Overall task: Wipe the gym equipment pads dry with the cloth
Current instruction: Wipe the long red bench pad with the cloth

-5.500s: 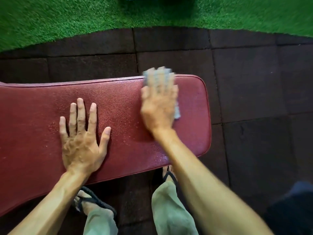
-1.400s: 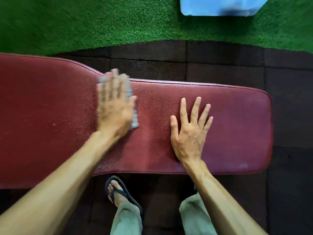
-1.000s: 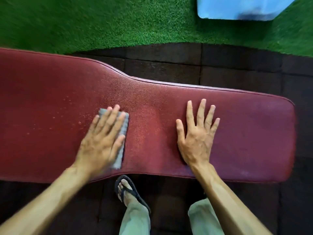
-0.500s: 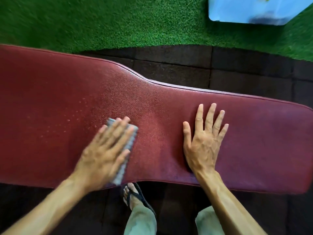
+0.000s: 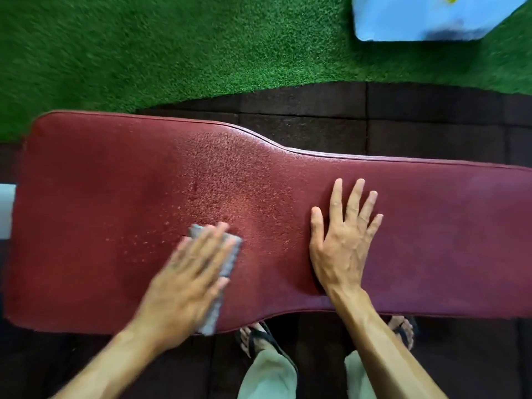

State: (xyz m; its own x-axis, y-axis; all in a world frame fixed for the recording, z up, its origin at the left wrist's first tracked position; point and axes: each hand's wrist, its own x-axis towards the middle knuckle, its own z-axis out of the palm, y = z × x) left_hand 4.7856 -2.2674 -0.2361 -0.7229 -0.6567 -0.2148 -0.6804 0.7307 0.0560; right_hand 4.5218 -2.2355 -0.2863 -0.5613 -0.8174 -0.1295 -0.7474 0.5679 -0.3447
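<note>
The left hand [image 5: 187,280] is lying flat, fingers together, pressing a grey cloth [image 5: 223,272] onto the dark red pad [image 5: 115,197], near its front edge where the wide part is narrowing. Water droplets [image 5: 161,234] are beading on the pad just beyond the cloth. The right hand [image 5: 342,240] is resting palm down with fingers spread wide on the pad's narrow part, holding nothing. Green turf [image 5: 172,47] is lying beyond the pad, a pale blue box [image 5: 426,18] sitting on it.

Dark red pebbled pad [image 5: 115,197], grey cloth [image 5: 227,260], green turf [image 5: 144,47].
</note>
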